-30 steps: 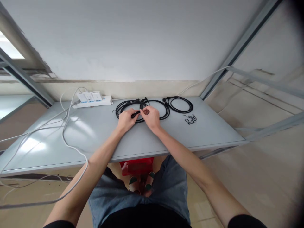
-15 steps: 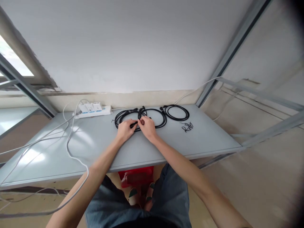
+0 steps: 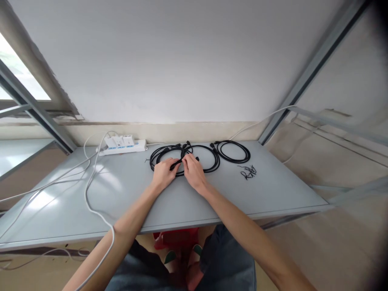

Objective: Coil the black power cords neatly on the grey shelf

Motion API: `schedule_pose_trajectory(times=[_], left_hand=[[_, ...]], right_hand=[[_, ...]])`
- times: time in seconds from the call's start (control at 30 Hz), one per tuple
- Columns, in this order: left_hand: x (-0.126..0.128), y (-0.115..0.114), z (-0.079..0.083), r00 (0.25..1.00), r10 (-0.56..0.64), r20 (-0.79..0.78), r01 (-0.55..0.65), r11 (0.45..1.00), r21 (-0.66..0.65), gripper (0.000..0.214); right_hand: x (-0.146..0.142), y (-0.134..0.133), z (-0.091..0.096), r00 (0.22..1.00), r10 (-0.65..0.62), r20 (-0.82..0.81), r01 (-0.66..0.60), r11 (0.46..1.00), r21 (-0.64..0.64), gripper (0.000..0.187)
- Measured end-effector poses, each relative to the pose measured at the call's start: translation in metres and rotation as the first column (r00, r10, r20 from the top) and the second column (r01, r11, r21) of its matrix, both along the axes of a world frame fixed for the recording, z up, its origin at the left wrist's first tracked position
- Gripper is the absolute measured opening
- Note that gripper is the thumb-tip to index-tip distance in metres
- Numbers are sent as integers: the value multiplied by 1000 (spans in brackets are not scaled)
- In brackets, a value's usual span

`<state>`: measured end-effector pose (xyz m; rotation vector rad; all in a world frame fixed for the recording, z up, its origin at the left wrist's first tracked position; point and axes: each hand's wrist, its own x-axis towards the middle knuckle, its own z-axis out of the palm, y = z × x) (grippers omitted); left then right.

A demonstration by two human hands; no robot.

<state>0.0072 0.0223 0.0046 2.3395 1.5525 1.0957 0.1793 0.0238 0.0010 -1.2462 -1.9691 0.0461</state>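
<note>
Both of my hands meet over coiled black cables at the far middle of a grey table [image 3: 127,194]. My left hand [image 3: 163,173] is closed and pinches a black cable end [image 3: 176,163] that sticks out toward the right. My right hand [image 3: 193,171] is closed too, its fingertips on the same cable end. Under them lie two overlapping black cable coils [image 3: 209,159]. A third black coil [image 3: 233,151] lies apart to the right.
A small heap of black twist ties [image 3: 248,172] lies right of the coils. A white power strip [image 3: 123,144] with plugs sits at the far left edge by the wall. White cords [image 3: 91,194] trail over the table's left side. A red object [image 3: 176,238] stands under the table.
The view has tilted up, so everything sits lower in the picture. My hands stay together on the cable end, with only small finger movement.
</note>
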Motion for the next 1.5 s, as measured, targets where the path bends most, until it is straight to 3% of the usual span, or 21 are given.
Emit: schedule_pose_trajectory(times=[0.3,0.53,0.83,0.93,1.1,1.27,1.37,1.5], left_hand=[[-1,2,-3,998,-2,64,5,999,-43,22],[-1,-6,5,998,-11,68,18,995,-99,19],[2,-8,10,995,-47,87,57,991,-121,17],[2,-9,8,996,-46,80,54,994,-100,17],[1,-7,6,999,-16,39,19,996,-85,18],[0,-6,7,1000,9,22,-7,995,-95,18],[-1,-6,7,999,31,14,-30,995,-91,18],[-1,-4,4,999,44,10,-43,997,-70,21]], right_hand=[[14,4,4,973,224,-56,-223,975,17,27],[17,7,1,934,348,-79,-335,932,139,27],[18,5,-1,962,252,109,-273,926,263,38],[16,4,1,961,255,108,-274,929,249,36],[7,5,1,953,291,-86,-272,944,186,29],[2,12,-5,928,188,-321,-174,982,73,33],[1,13,-6,920,150,-362,-152,988,23,39],[0,12,-6,927,155,-342,-157,987,22,33]])
